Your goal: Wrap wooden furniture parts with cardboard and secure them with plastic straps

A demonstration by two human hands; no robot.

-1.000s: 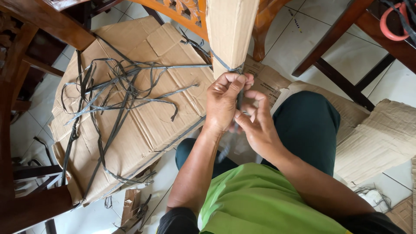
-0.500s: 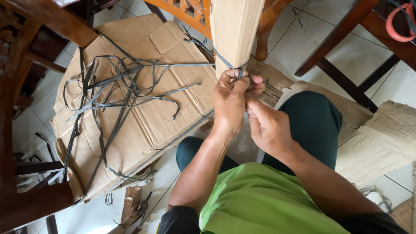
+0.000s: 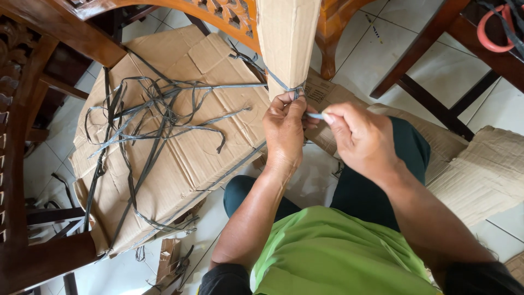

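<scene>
Since half a second ago the two hands have drawn apart: the right hand (image 3: 363, 141) has pulled away to the side with the free end of the grey plastic strap (image 3: 284, 86), where before both were bunched together at the knot. The left hand (image 3: 284, 131) remains pressed up against the cardboard-wrapped furniture leg (image 3: 287, 38), fingers closed and pinching the strap right where it crosses itself, I'd say to keep the loop from slackening. The right hand's thumb and forefinger are shut on the short pale tail of the strap, held taut and level between the two hands, which looks like tension for cinching a knot.

The strap circles the lower end of the cardboard sleeve once, slantwise, binding the wrapping to the leg. It sits just above the hands, at the bottom edge of the sleeve.

Counting around: one wrapped leg, one bare carved wooden leg (image 3: 327, 41) just behind it, one large flattened cardboard sheet (image 3: 185, 158) on the tiled floor to the left, and a loose tangle of spare straps (image 3: 142, 109) on it, too snarled to number. Another cardboard piece (image 3: 480, 175) lies to the right, under the person's knee.
</scene>
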